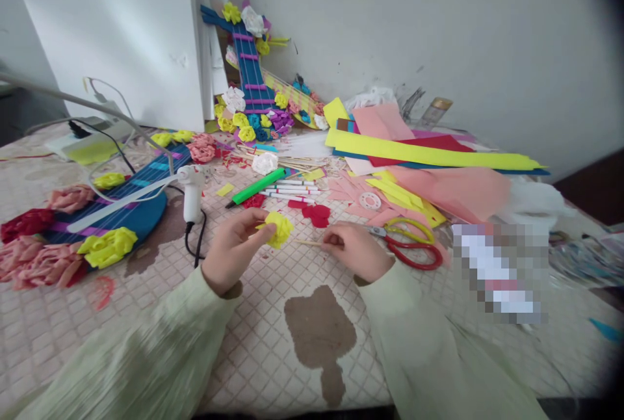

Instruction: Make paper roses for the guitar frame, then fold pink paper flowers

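Between the thumb and fingers of my left hand [240, 246] is a yellow crepe-paper flower [278, 230], raised a little above the table. My right hand [355, 248] pinches one end of a thin wooden stick [308, 243], whose other end points left towards the flower without touching it. Just right of that hand lie scissors [414, 243] with red and yellow handles. Red paper petals [316, 213] rest beyond both hands. A white glue gun [191, 194] stands to the left of my left hand, its black cord trailing beside the wrist.
Left lies a blue guitar-shaped piece [151, 212] edged with paper flowers; another blue guitar shape [251, 75] leans at the back. A green marker [258, 187] and several white pens [292, 191] lie ahead. Yellow foam strips [429, 152] and pink paper [453, 192] pile up at right.
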{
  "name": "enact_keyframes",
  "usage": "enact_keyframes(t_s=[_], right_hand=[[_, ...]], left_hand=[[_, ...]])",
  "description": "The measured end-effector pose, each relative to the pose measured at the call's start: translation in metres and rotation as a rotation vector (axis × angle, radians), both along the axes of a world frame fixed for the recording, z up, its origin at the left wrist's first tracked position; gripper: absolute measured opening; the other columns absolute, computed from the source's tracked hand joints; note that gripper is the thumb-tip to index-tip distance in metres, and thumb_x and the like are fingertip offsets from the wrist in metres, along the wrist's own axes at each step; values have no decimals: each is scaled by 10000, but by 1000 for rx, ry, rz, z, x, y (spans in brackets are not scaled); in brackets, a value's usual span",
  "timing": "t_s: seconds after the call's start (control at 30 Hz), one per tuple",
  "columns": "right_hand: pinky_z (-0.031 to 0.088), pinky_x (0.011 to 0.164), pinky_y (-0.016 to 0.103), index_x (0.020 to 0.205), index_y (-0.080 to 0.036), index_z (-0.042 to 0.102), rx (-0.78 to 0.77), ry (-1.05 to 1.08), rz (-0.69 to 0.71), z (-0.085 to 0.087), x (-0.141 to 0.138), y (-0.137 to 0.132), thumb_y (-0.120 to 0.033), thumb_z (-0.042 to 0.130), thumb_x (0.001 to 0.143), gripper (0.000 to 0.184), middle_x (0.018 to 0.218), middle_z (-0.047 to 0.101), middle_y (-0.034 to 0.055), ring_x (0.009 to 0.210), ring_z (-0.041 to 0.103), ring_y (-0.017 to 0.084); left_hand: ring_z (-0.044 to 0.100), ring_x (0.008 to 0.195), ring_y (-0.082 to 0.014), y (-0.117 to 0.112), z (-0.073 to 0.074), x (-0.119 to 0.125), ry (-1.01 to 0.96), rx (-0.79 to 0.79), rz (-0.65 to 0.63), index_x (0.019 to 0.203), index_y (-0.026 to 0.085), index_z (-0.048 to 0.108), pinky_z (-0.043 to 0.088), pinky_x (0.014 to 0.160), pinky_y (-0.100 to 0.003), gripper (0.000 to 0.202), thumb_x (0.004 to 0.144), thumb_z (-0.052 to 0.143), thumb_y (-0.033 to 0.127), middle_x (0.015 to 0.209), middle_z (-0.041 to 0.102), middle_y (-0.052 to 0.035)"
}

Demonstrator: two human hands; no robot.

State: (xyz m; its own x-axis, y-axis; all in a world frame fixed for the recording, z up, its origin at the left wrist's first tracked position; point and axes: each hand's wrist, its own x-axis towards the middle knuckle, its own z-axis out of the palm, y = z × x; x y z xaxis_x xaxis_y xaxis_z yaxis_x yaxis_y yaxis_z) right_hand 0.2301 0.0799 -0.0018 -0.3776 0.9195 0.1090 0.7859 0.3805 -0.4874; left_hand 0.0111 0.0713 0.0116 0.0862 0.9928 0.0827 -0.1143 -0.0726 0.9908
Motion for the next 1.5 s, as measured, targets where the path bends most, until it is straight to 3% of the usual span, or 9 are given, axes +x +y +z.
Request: enact_keyframes(t_s=[0.07,0.17,0.3,0.4,0.57,0.8,1.1,1.5], right_hand=[[395,625,290,684,-158,563,41,2,-39,1,1,0,-179,547,764,85,702,584,46,691,530,173],[402,618,273,799,-161,520,101,172,-88,10,1,-3,-189,435,836,97,717,579,35,655,529,148],[408,582,216,857,-174,525,116,362,98,24,-5,-12,-225,444,844,96,738,589,14,617,529,110],[400,590,217,808,-170,566,158,306,188,26,-11,-16,-232,487,826,102,740,607,19,626,532,113],[372,555,225,810,-170,587,175,218,185,20,-11,-15,-235,498,822,111,716,607,11,565,486,102],[373,589,233,800,-164,584,192,152,185,19,-10,-15,-227,509,810,98,694,581,12,585,479,106],[361,568,220,756,-166,585,111,198,239,18,-18,-18,-232,484,825,139,666,588,4,598,495,105],[347,558,218,714,-155,583,-13,208,239,19,-18,-18,-276,442,851,231,659,555,8,608,487,104]], left_hand=[[526,559,-83,0,-1,1,17,7,-10,711,163,562,450,480,-183,119,638,643,210,654,552,23],[532,579,-90,-3,-2,4,90,-33,-41,734,146,556,454,494,-188,139,654,622,238,669,552,12],[533,601,-90,-8,1,10,175,-93,-99,752,122,562,459,537,-192,159,670,588,256,683,564,-5],[546,634,-100,-11,4,13,230,-105,-158,768,115,574,471,584,-207,161,680,566,249,716,586,-22],[555,654,-121,-12,3,15,275,-83,-243,799,109,569,485,567,-224,199,676,560,266,743,586,-38],[568,673,-133,-14,-3,15,452,64,-205,789,115,591,501,597,-248,171,704,539,254,754,606,-54],[560,682,-121,-17,-2,18,619,253,-256,780,131,603,469,603,-230,124,738,507,197,768,626,-49],[524,608,-101,-16,-2,18,641,447,-247,749,129,600,435,554,-219,127,770,489,188,702,611,-41]])
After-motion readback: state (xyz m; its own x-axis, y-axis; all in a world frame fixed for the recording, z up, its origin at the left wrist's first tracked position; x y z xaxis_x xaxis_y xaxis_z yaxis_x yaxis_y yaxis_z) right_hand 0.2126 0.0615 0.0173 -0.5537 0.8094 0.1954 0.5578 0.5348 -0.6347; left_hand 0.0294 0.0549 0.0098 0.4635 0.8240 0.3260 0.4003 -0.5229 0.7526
